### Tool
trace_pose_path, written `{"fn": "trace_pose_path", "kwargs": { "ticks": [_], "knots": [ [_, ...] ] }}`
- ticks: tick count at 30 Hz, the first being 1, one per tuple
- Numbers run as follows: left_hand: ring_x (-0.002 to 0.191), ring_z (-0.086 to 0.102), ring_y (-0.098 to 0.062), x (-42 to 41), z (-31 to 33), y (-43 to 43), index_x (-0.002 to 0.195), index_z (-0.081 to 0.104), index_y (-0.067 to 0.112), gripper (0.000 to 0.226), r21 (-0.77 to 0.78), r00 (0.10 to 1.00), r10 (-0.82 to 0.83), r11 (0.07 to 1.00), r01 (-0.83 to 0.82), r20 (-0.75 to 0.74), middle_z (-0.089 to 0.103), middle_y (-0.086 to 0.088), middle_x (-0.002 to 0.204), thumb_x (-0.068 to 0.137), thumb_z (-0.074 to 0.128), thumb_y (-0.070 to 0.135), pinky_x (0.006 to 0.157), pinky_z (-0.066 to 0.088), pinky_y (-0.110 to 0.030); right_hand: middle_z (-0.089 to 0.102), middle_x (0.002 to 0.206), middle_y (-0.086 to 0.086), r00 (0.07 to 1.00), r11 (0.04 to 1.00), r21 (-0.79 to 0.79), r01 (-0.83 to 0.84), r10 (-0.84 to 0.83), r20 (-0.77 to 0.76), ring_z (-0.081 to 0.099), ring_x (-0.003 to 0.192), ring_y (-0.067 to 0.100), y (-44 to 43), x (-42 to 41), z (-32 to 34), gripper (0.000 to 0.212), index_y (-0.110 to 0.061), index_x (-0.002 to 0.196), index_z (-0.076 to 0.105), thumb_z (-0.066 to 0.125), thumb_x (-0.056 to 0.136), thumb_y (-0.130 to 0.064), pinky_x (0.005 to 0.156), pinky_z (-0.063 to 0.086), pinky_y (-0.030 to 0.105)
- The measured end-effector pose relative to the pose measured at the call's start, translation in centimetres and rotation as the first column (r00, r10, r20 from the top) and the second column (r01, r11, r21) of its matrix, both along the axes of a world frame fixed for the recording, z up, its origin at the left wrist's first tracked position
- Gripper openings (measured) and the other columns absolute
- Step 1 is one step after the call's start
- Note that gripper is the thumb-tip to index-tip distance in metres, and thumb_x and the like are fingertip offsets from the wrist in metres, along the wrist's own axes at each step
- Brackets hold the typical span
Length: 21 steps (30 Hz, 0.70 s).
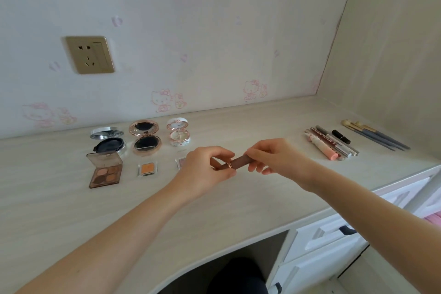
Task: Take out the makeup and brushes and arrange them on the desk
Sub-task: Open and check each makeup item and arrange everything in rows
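Note:
A brown lipstick tube (238, 161) with a rose-gold ring is held above the middle of the desk (59, 217). My left hand (205, 169) grips its left end and my right hand (274, 157) grips its right end. To the left lie open compacts: a black cushion compact (107, 141), a rose-gold compact (145, 137), a white compact (178, 135), a brown eyeshadow palette (105, 170) and an orange single shadow (147, 168). Another small shadow (180, 162) is partly hidden by my left hand. At the right lie lip tubes (327, 144) and several brushes (374, 135).
A wall socket (89, 54) sits on the back wall. A side wall closes the desk at the right. White drawers (334, 234) with dark handles stand below the desk's right end, beside the dark knee space.

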<state>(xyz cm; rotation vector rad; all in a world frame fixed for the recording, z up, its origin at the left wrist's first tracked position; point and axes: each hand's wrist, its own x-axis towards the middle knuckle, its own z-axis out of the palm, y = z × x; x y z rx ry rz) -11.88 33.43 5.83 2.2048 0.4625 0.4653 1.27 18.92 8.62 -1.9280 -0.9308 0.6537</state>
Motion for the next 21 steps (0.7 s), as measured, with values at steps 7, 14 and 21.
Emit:
{"fn": "trace_pose_path", "kwargs": {
  "ticks": [7, 14, 21],
  "knots": [
    [0.073, 0.058, -0.012, -3.8, -0.4, 1.7, 0.088, 0.069, 0.029, 0.007, 0.085, 0.986, -0.069, 0.993, 0.083, -0.149, 0.064, -0.001, 0.081, 0.083, 0.072, 0.031, 0.067, 0.043, -0.021, 0.073, 0.085, 0.0, 0.989, 0.99, 0.027, -0.141, 0.14, 0.042, 0.062, 0.076, 0.008, 1.4, -2.9, -1.1, 0.016, -0.014, 0.101, 0.065, 0.051, 0.094, -0.012, 0.071, 0.053, 0.026],
    [0.069, 0.05, -0.014, -7.1, -1.1, 2.5, 0.094, 0.056, 0.021, 0.008, 0.302, 0.947, -0.058, 0.94, 0.158, -0.315, 0.052, 0.007, 0.074, 0.093, 0.056, 0.029, 0.06, 0.037, -0.027, 0.069, 0.08, -0.005, 0.96, 0.97, -0.026, -0.242, 0.243, 0.135, 0.061, 0.074, 0.008, 3.8, -5.4, -2.5, 0.018, -0.019, 0.101, 0.066, 0.055, 0.09, -0.01, 0.073, 0.053, 0.03],
    [0.101, 0.045, -0.016, -9.5, -0.7, 2.4, 0.112, 0.045, 0.018, 0.018, 0.49, 0.914, 0.04, 0.853, 0.18, -0.404, 0.05, 0.001, 0.104, 0.102, 0.035, 0.028, 0.084, 0.042, -0.036, 0.068, 0.083, -0.011, 0.855, 0.905, -0.195, -0.379, 0.423, 0.3, 0.059, 0.082, 0.012, 5.5, -7.2, -3.0, 0.018, -0.028, 0.1, 0.068, 0.051, 0.094, -0.029, 0.079, 0.048, 0.031]
  ]
}}
